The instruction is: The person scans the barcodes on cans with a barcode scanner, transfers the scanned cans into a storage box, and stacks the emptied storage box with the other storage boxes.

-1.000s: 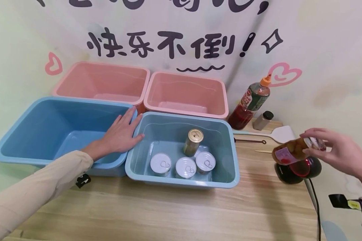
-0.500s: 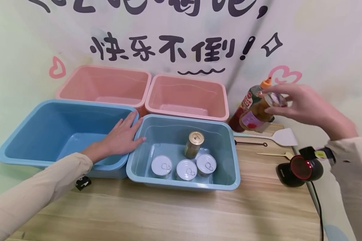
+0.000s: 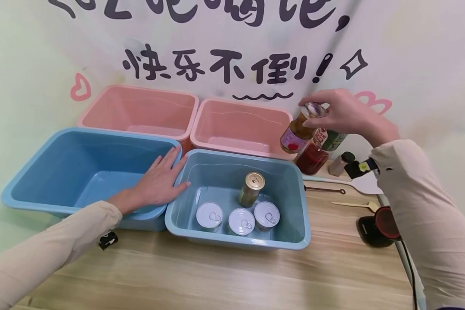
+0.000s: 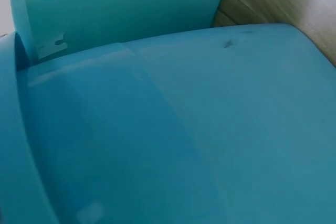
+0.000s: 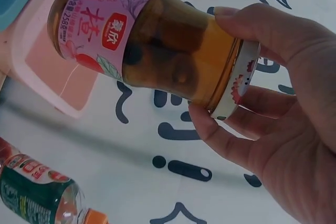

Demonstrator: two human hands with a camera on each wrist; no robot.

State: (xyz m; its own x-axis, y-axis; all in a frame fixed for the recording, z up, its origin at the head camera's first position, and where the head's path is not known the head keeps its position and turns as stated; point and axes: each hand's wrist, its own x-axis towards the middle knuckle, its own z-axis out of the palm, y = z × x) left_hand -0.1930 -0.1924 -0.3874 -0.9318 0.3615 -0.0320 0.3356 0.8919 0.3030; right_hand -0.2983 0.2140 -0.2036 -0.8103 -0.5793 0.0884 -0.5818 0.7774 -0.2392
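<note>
The grip of the right hand [image 3: 345, 113] is closed round the lid end of a glass jar [image 3: 293, 138], with the thumb on one side of the lid [image 5: 239, 82] and fingers on the other. The jar body extends out of this grip to the left and downward, so it is tilted, its base lower than its lid. The jar is in the air; in the head view it appears just beyond the far right corner of the grey-blue tub [image 3: 292, 193].

The left hand [image 3: 156, 185] grasps nothing. Its fingers are spread over the rim of the blue tub [image 3: 81, 163], at the left side of the grey-blue tub, and the thumb reaches over that tub's edge.

Inside the grey-blue tub stand three cans with pull-ring lids [image 3: 242, 221] and, behind them, one gold-topped can [image 3: 249, 193]. To the right of this tub, on the worktop [image 3: 217, 280], lie a white spatula [image 3: 364, 184] and a yellowish fork [image 3: 372, 206]. Near its far right corner stands a red sauce bottle [image 3: 311, 160], partly covered by the right hand.
</note>
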